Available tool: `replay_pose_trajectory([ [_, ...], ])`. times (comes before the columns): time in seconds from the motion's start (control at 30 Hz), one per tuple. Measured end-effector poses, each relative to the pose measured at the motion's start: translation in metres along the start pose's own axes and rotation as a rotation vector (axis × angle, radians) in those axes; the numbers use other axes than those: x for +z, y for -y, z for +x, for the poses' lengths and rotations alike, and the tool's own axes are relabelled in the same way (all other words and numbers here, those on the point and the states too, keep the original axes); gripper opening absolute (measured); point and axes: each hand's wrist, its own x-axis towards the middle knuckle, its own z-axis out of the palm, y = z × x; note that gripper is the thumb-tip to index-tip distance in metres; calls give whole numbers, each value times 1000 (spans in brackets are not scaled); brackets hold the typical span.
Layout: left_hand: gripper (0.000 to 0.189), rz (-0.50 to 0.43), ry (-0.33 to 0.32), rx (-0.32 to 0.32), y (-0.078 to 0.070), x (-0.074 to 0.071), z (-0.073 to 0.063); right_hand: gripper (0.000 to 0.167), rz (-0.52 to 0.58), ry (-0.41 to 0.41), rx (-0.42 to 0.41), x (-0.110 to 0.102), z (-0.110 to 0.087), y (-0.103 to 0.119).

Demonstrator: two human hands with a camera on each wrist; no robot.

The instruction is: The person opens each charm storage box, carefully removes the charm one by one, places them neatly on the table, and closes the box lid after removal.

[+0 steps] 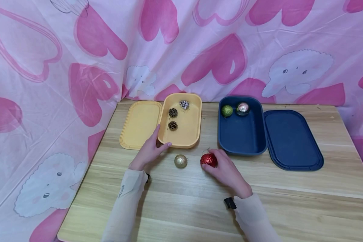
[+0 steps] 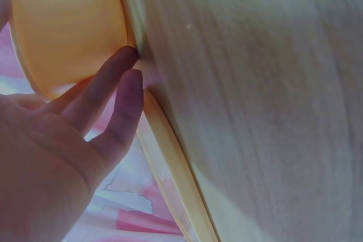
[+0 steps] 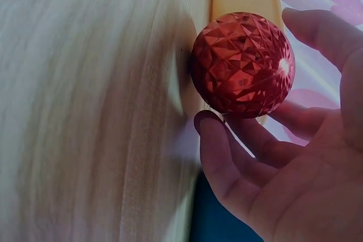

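In the head view my right hand holds a shiny red bauble at the table's middle, fingers and thumb around it. The right wrist view shows the faceted red bauble close to the wood; whether it touches is unclear. My left hand rests against the near-left corner of the yellow box, thumb along its front, fingers extended along its side. Inside that box lie two brown pine cones and a frosted pine cone. Between the hands sits a gold glitter bauble.
A dark blue box stands to the right, holding a green bauble and a pinkish-silver bauble. Its blue lid lies beside it. Left of the yellow box lies a yellow lid. A pink heart-patterned curtain hangs behind the table.
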Motion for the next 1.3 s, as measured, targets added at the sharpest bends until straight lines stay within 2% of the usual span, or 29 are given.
replay_pose_trajectory([
  [0.53,101,14,-5,9,-1,0,0,63,5,19,45,-4,-1,-2],
  [1.07,102,4,4,-8,1,0,0,55,13,10,11,1,-1,-1],
  [1.3,102,2,1,8,0,0,0,54,7,9,5,2,-1,0],
])
